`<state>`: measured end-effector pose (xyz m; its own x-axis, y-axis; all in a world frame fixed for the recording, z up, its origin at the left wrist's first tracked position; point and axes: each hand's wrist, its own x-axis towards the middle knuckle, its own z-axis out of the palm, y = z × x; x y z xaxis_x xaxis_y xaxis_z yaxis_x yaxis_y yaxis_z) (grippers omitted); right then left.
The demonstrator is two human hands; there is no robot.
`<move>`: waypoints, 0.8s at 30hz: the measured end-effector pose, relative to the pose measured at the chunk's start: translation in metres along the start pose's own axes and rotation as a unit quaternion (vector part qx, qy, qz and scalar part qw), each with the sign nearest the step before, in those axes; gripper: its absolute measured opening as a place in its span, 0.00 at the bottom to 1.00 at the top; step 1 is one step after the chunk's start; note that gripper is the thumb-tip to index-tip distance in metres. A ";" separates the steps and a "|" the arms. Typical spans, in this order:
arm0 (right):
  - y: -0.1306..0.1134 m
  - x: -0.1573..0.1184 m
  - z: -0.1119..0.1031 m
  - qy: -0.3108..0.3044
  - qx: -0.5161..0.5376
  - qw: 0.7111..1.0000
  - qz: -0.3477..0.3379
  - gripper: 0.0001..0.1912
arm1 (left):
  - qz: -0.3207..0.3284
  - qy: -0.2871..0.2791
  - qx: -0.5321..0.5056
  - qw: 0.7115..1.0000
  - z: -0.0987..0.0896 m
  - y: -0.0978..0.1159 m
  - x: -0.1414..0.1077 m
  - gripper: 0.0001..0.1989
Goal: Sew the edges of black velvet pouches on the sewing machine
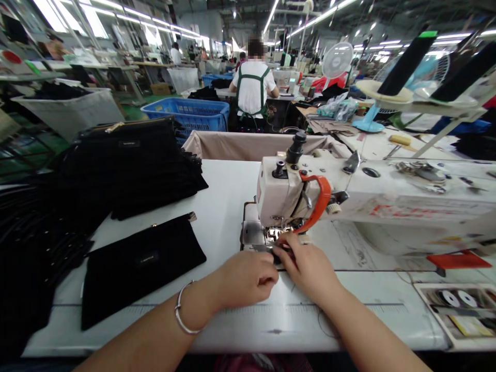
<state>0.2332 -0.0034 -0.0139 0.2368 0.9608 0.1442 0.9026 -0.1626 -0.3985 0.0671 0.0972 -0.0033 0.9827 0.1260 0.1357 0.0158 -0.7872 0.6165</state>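
A white sewing machine with an orange curved guard stands before me. My left hand, with a silver bangle at its wrist, is closed at the front of the metal needle plate. Close beside it, my right hand has its thumb and fingers pinched together just under the presser foot area. A small dark bit shows between the hands, too hidden to name. To the left, a flat black zippered pouch with a small label lies on the white table.
Stacked black pouches fill the table's left side. Behind the table are a beige cloth-lined bin and a blue basket. At right are a bobbin tray and black thread cones. A person sits ahead, facing away.
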 end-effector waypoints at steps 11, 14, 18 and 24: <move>-0.019 -0.010 0.001 -0.011 0.006 0.999 0.039 0.10 | -0.088 0.015 -0.111 0.990 -0.016 0.000 -0.005 0.08; -0.029 -0.013 0.007 -0.007 0.009 0.997 0.073 0.08 | -0.102 0.010 -0.131 0.986 -0.020 -0.002 -0.005 0.08; -0.036 -0.009 0.015 0.007 0.000 0.994 0.110 0.08 | -0.133 0.045 -0.174 0.975 -0.029 -0.004 -0.009 0.07; -0.046 0.001 0.018 0.022 -0.013 0.990 0.139 0.07 | -0.138 0.078 -0.193 0.968 -0.034 -0.007 -0.014 0.06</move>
<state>0.1851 0.0088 -0.0117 0.4921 0.8676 0.0721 0.8095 -0.4255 -0.4046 0.0469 0.1219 0.0167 0.9108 0.4123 0.0217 0.1733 -0.4295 0.8863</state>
